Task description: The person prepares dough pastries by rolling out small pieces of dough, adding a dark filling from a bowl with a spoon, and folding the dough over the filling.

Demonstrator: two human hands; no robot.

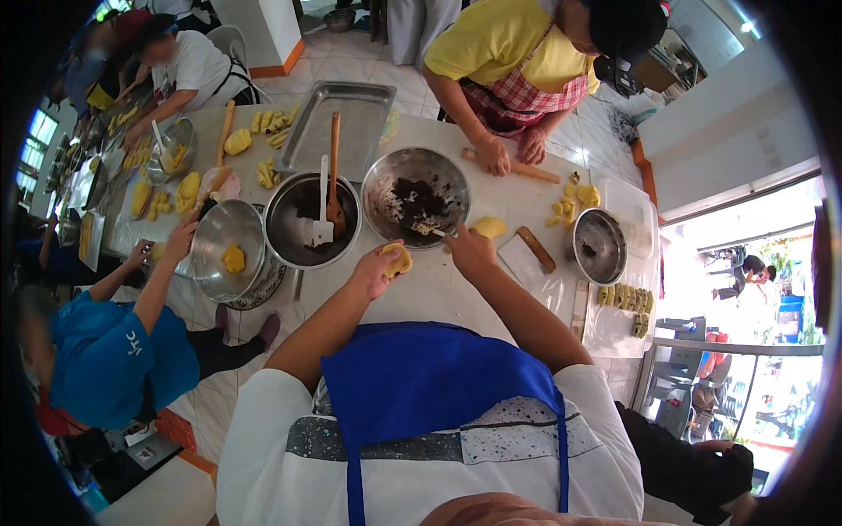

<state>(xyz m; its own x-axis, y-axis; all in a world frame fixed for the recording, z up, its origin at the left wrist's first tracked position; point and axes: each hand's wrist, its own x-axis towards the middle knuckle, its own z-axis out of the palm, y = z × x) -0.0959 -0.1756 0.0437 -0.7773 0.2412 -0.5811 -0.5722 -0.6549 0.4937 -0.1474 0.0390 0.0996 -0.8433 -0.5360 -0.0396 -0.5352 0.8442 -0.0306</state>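
Observation:
My left hand [375, 271] holds a flattened round of yellow dough [397, 262] with a dark spot on its lower edge. In my right hand [471, 251] is the handle of a utensil [429, 229], whose head lies in dark filling [417, 201] inside a steel mixing bowl [370, 185]. Left of that bowl stands another steel bowl [268, 230] holding a white spatula [323, 204], a wooden spoon [335, 177] and dark residue. A lump of yellow dough [489, 227] lies just beyond my right hand, near a dough scraper [536, 250] with a wooden grip.
Across the table a person in yellow handles a wooden rolling pin [536, 172]. A metal tray [342, 125] lies at the back. To the right are a small steel bowl [599, 246] and filled dough pieces [626, 299] in rows. A person in blue [118, 358] works at left beside a bowl [227, 276].

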